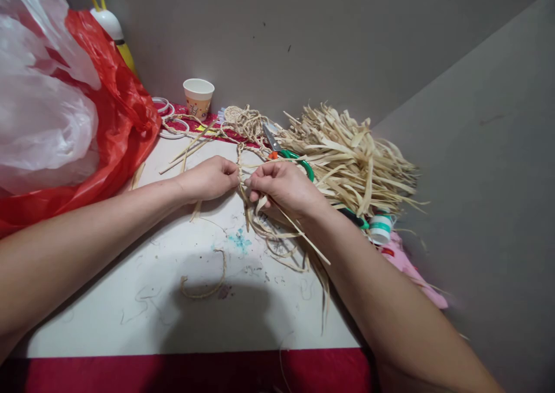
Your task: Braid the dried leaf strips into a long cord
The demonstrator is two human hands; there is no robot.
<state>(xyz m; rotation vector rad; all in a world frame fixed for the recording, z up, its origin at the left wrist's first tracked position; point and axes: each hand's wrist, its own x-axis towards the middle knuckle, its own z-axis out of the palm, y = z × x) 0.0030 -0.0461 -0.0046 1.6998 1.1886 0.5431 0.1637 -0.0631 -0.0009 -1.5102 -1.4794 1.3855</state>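
A braided straw cord [240,157] runs down from the tangle at the back of the white board to between my hands. My left hand [212,177] is closed, its thumb and finger pinching the cord from the left. On the other side my right hand [284,186] is closed too, with loose straw strips [262,204] between its fingers. Several strips hang below it and curl on the board. Just behind the right hand lie green-handled scissors [277,144], blades toward the back. My fingertips partly hide where strips and cord meet.
A big straw bundle [351,156] lies at right, by a white tape roll [380,229] and pink cloth [410,266]. Red and white plastic bags [117,92] bulge at left. A paper cup [199,98] stands near the wall. A short braided piece [206,293] rests on the white board [108,323].
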